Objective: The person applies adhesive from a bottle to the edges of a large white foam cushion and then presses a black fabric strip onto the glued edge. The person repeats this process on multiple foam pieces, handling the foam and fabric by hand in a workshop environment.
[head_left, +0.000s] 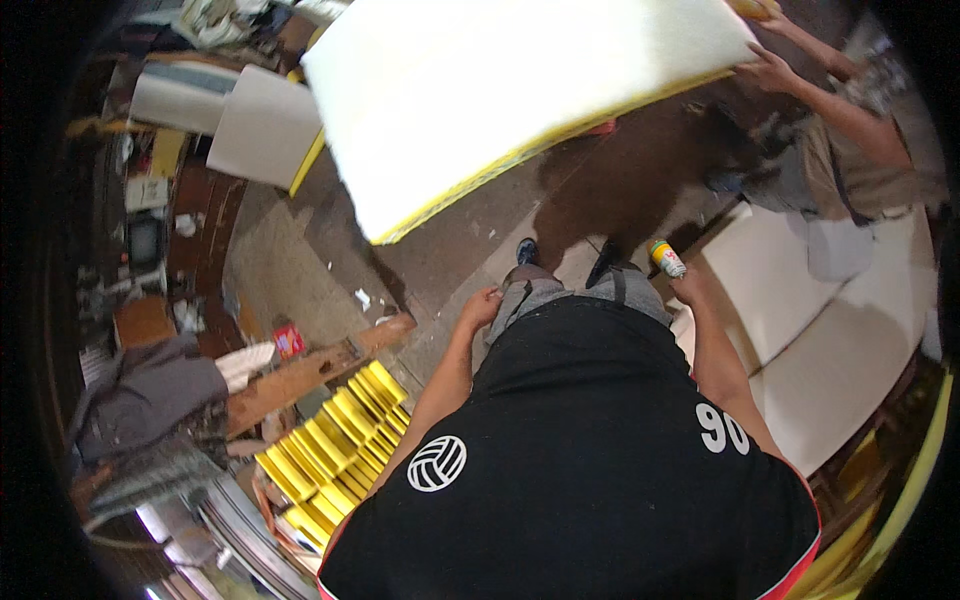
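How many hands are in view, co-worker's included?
4: left hand by the shorts, right hand holding the can; a co-worker has lower hand against the pad, upper hand near its corner. Others may be hidden.

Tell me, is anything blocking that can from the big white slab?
Nothing visible is: only shadowed floor shows between the can, held in the right hand, and the white slab. Another person's hand is at the slab's right end.
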### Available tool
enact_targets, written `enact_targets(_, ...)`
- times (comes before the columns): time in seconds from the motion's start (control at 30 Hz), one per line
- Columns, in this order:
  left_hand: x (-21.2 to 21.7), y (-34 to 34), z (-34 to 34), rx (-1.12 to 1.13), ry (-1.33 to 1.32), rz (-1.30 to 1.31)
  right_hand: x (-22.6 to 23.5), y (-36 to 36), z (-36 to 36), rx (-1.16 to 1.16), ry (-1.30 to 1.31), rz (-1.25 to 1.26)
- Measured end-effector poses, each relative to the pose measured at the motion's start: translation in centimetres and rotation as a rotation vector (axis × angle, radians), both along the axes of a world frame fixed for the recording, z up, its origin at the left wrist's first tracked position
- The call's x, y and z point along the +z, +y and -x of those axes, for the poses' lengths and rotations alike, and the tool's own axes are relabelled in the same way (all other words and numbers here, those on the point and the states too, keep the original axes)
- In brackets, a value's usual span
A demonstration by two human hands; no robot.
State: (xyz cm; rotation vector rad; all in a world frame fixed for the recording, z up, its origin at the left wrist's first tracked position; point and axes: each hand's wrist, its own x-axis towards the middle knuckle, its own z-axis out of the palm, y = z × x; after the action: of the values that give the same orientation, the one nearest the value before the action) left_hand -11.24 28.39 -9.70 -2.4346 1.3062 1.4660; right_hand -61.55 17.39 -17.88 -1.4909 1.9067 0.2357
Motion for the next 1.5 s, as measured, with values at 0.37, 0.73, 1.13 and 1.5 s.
enact_targets(0.37,-2.8,8.7,-4.6,0.174,-0.013,0.027,16.5,-12.1,-14.8,-0.422,-1.140,0.005)
enact_targets(0.73,-7.2,13.6,-17.7,0.162,0.036,0.043,30.0,-7.8,-35.2,-0.129,-1.052,0.411)
enact_targets(1.13,-14.3,24.5,-42.8,0.173,-0.036,0.015,31.9,0.1,-53.6,-0.071,-0.931,0.423)
enact_targets(1.5,-16.0,24.1,-39.6,0.482,0.108,0.198,27.7,-7.3,-59.3,-0.695,-1.404,-0.027)
